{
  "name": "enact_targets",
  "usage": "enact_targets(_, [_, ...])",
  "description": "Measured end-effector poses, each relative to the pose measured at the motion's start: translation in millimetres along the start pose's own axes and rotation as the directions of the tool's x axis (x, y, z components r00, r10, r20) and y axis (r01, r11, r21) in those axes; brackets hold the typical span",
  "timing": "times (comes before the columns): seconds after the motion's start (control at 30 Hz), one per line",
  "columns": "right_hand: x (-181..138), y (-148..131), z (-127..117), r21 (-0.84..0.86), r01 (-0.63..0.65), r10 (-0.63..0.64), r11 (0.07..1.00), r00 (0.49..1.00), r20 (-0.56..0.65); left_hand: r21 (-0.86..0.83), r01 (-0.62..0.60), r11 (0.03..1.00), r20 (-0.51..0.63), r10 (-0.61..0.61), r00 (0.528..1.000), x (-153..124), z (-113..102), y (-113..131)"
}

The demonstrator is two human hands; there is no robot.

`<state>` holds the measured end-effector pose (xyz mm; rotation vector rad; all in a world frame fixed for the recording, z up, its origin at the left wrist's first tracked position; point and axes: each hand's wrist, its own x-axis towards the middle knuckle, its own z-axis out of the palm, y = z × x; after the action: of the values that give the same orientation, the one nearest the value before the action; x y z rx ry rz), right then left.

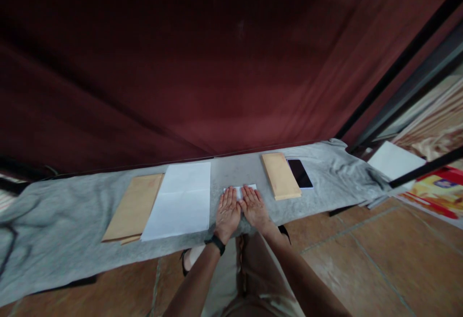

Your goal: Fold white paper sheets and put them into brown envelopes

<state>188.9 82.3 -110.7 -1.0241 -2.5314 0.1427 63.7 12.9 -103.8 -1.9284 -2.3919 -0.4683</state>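
Both palms press down side by side on a small folded white paper point(239, 193) on the cloth-covered surface. My left hand point(228, 213), with a dark band on its wrist, lies flat over the paper's left part, fingers stretched out. Over the right part rests my right hand point(254, 208), also flat, its thumb close to the left one. Most of the paper is hidden; its far edge shows past the fingertips. To the left are white sheets point(181, 201) with a crease across, overlapping brown envelopes point(135, 203). A stack of brown envelopes point(281, 176) lies to the right.
A phone point(300, 173) with a dark screen lies beside the right envelope stack. Grey cloth point(65, 220) covers the long narrow surface, rumpled at both ends. A dark red curtain point(231, 75) hangs behind. At the right stand dark metal bars point(401, 61) and a white board point(396, 162).
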Motion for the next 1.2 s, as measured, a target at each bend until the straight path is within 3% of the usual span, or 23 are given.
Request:
enact_targets(0.3, [-9,11,8,-0.098,-0.055,0.044,0.994,0.993,-0.106,0.105,0.055,0.993,-0.007,-0.054,0.998,-10,-8,-14])
enact_targets(0.67, [-24,28,-8,-0.169,-0.076,0.056,0.983,0.991,-0.121,0.105,0.089,0.99,-0.069,-0.082,0.994,-16,-7,-23])
enact_targets(0.8, [-25,26,-10,-0.175,-0.084,0.063,0.981,0.99,-0.124,0.085,0.106,0.991,-0.146,-0.093,0.985,-20,-9,-9])
enact_targets(0.93, [-25,26,-11,-0.178,-0.088,0.068,0.98,0.991,-0.115,0.032,-0.094,0.995,-0.158,0.098,0.983,-29,-5,24])
enact_targets(1.03, [-25,27,-12,-0.189,-0.066,0.052,0.98,0.995,-0.08,0.021,-0.154,0.988,-0.128,0.156,0.979,-34,-1,42])
enact_targets(1.2, [-24,27,-11,-0.183,-0.077,0.064,0.98,0.995,-0.076,0.039,-0.09,0.995,-0.114,0.094,0.989,-38,-1,30])
